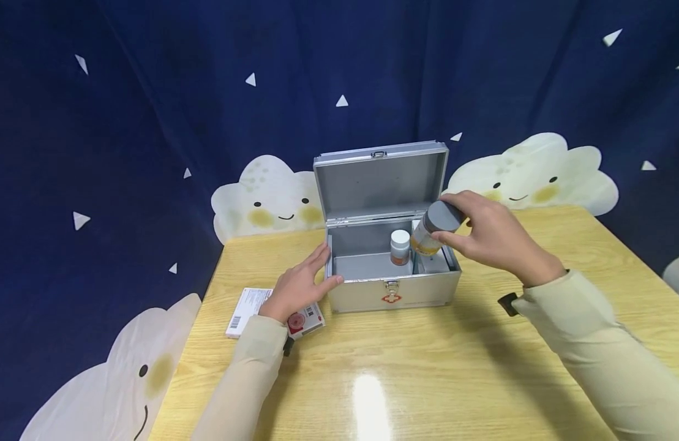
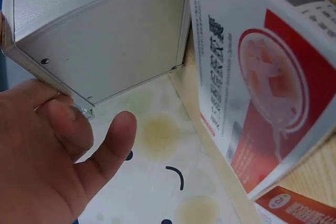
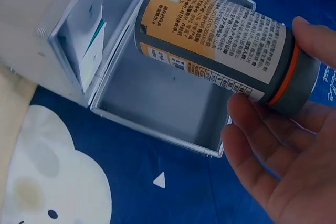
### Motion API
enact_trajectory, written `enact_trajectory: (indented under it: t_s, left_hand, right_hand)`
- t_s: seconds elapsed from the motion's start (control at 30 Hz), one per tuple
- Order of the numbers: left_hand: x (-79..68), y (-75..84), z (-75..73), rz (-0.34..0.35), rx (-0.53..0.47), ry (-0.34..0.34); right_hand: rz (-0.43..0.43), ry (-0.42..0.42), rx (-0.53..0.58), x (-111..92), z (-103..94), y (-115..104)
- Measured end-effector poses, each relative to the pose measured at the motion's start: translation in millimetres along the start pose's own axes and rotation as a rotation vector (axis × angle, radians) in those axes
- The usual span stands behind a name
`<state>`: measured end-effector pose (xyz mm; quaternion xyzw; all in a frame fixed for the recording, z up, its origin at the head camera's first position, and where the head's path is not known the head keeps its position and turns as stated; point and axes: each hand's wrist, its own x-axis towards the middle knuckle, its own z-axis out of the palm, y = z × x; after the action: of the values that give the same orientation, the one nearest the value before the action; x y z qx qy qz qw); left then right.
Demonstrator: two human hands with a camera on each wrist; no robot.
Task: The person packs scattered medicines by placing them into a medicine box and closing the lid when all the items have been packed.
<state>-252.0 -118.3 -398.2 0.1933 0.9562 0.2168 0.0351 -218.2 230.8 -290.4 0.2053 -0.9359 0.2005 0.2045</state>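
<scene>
A silver first-aid case [image 1: 347,300] stands on the table with its lid [image 1: 380,184] raised. My right hand [image 1: 493,236] grips a wide jar by its dark grey cap, tilted over the right part of the case. In the right wrist view the jar [image 3: 210,35] shows an orange and white label and an orange ring below the cap. My left hand [image 1: 300,285] rests at the case's left wall, its fingers along the rim and the thumb apart. Inside the case stand a small white-capped bottle [image 1: 400,248] and, at the right end, a pale box [image 1: 434,263].
Left of the case lie a white carton [image 1: 245,309] and a red and white medicine box [image 1: 311,320], partly behind my left wrist. An orange-red carton [image 2: 294,205] shows at the lower edge of the left wrist view. A dark blue curtain [image 1: 262,73] hangs behind the table.
</scene>
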Motion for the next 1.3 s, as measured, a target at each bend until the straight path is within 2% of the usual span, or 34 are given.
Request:
enact_trajectory:
  t_s: [0.27,0.63,0.77,1.0,1.3]
  left_hand:
    - [0.7,1.5,-3.8,0.013,0.033,-0.011]
    - [2.1,2.3,-1.1,0.005,0.035,-0.019]
    - [2.0,1.2,-2.3,0.007,0.015,-0.014]
    - [0.1,-2.5,-5.2,-0.003,0.001,-0.014]
    - [2.4,1.5,-2.2,-0.007,-0.012,-0.025]
  right_hand:
    - [-0.041,-0.02,0.015,6.3,6.8,-11.7]
    - [-0.07,-0.129,-0.01,13.9,20.5,-18.1]
    - [-0.12,-0.163,-0.036,17.8,22.1,-21.8]
    - [-0.236,-0.262,-0.109,29.4,27.5,-29.1]
    - [-0.265,-0.388,-0.146,40.0,24.7,-37.9]
